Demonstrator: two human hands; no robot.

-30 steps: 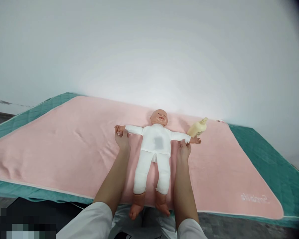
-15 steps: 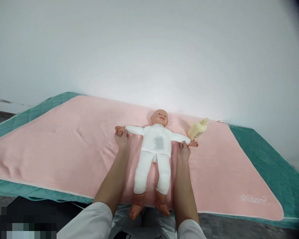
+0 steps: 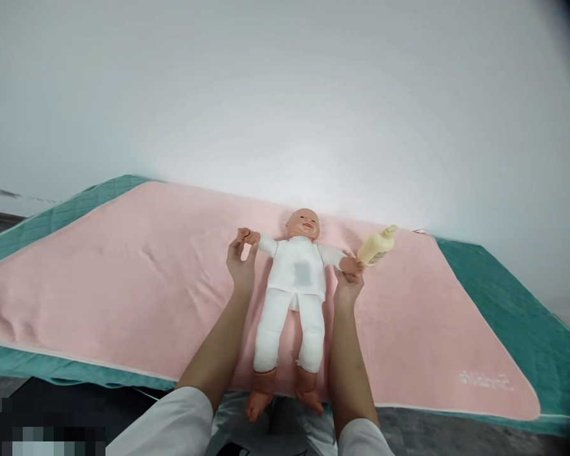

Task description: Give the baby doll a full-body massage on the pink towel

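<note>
A baby doll (image 3: 295, 272) in a white cloth body lies on its back on a pink blanket (image 3: 161, 278), its feet toward me. My left hand (image 3: 241, 266) is closed around the doll's hand on the left, which is lifted off the blanket. On the other side, my right hand (image 3: 348, 285) grips the doll's other forearm near the wrist; some of those fingers are hidden beneath it. A pale yellow pump bottle (image 3: 376, 247) lies tilted just beyond the doll's hand on the right.
Under the blanket, a green quilted cover (image 3: 508, 297) shows along the edges. A plain white wall (image 3: 285, 101) rises right behind. Dark grey floor (image 3: 422, 432) appears at the lower right, and a black surface (image 3: 52, 405) at the lower left.
Both doll arms have been raised and drawn inward, toward its body, from a straight outstretched pose. My hands moved along with them. The bottle has stayed in place.
</note>
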